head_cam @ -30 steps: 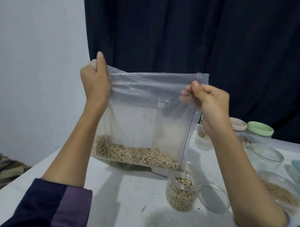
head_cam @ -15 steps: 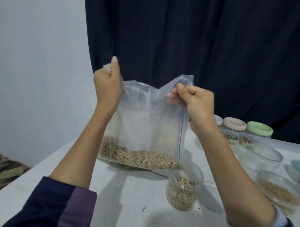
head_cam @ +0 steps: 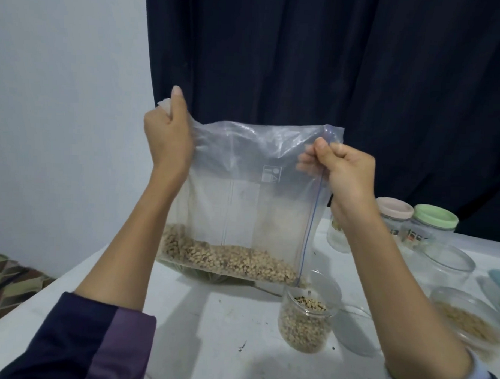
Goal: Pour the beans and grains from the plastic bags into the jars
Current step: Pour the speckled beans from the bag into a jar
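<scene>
In the head view, both hands, left and right, pinch the plastic bag, pulled taut again after slackening, its bean-filled lower corner just above the half-full jar on the bench, so pouring looks imminent.

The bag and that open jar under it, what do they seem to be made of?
The bag looks like thin, clear, soft plastic film: it wrinkles and shines, the beans show through, and a blue zip strip runs along one edge. The jar is clear and rigid with a threaded neck; glass or hard plastic, I cannot tell which.
</scene>
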Motion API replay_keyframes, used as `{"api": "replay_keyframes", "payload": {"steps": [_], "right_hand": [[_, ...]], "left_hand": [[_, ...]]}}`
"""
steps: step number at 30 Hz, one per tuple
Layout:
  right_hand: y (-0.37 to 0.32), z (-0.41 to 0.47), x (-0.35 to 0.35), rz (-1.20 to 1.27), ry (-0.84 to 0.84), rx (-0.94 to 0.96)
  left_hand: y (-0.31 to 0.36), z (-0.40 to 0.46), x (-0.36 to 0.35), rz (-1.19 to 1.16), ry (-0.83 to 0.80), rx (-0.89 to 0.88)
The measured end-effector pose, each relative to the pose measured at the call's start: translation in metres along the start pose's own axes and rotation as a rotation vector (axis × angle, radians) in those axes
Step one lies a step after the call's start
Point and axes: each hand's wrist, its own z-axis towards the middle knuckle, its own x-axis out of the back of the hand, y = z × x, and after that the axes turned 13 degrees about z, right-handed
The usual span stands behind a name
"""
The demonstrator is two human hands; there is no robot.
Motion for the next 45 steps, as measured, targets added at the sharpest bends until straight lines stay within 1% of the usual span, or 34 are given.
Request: {"api": "replay_keyframes", "payload": {"steps": [3,7,8,11,16,20,24,27,29,31,34,36,39,43,45], "right_hand": [[0.004,-0.006,-0.007,-0.016,-0.022,-0.014],[-0.003,0.001,0.007,-0.013,0.047,0.002],[-0.002,0.001,0.007,-0.013,0.039,0.002],[0.005,-0.003,0.000,-0.011,0.014,-0.011],[0.001,-0.001,0.010,0.030,0.054,0.004],[0.008,-0.005,0.001,0.039,0.027,-0.028],[0.001,-0.001,0.008,0.041,0.062,-0.001],[0.004,-0.005,0.002,0.021,0.019,-0.017],[0.005,-0.006,-0.001,0.026,0.005,-0.017],[0.003,-0.004,0.004,0.027,0.033,-0.001],[0.005,-0.003,0.009,0.029,0.066,-0.001],[0.006,-0.005,0.009,0.025,0.058,-0.010],[0.002,-0.004,0.011,0.010,0.049,0.003],[0.008,-0.006,0.006,0.016,0.037,-0.004],[0.007,-0.005,0.008,0.010,0.030,-0.007]], "left_hand": [[0.001,-0.006,-0.008,-0.021,-0.087,-0.023],[-0.001,0.002,0.001,0.002,0.013,0.007],[0.000,0.000,0.000,0.003,0.011,-0.012],[0.004,-0.007,-0.010,0.009,-0.060,-0.057],[0.003,0.000,-0.002,0.005,-0.002,-0.018],[0.005,-0.009,-0.012,0.018,-0.078,-0.060],[0.002,-0.001,-0.002,0.002,0.009,0.017],[0.004,-0.006,-0.006,0.011,-0.042,-0.034],[0.004,-0.006,-0.006,0.009,-0.031,-0.027],[0.003,-0.002,-0.001,0.005,0.014,0.005],[0.003,-0.002,0.000,0.011,-0.024,-0.013],[0.003,-0.004,0.000,0.021,-0.031,-0.012],[0.001,-0.002,0.003,0.021,0.001,0.017],[0.001,-0.009,-0.005,0.036,-0.063,-0.038],[0.002,-0.007,-0.004,0.037,-0.043,-0.026]]}}
